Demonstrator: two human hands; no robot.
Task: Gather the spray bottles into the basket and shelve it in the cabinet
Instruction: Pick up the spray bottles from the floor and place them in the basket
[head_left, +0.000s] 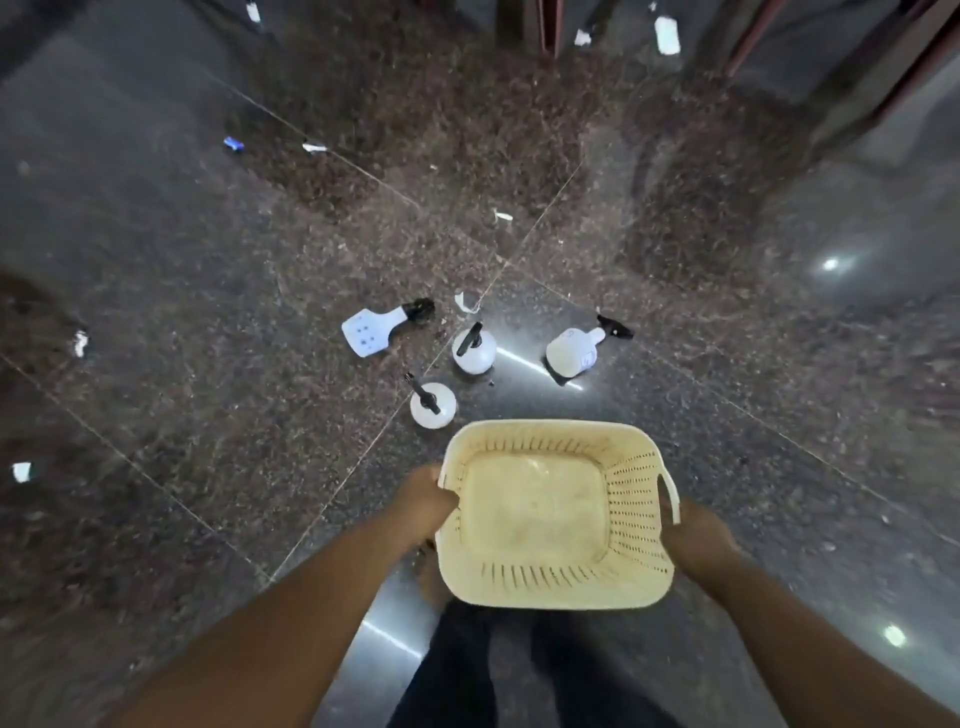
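- Your left hand and right hand are each closed on a side of the empty cream basket, held above the granite floor
- Set it down level just short of the four spray bottles, which lie beyond your grip: nearest bottle, round bottle, tilted bottle, flat bottle on its side
- No cabinet can be identified; the far edge is blurred, labels unreadable
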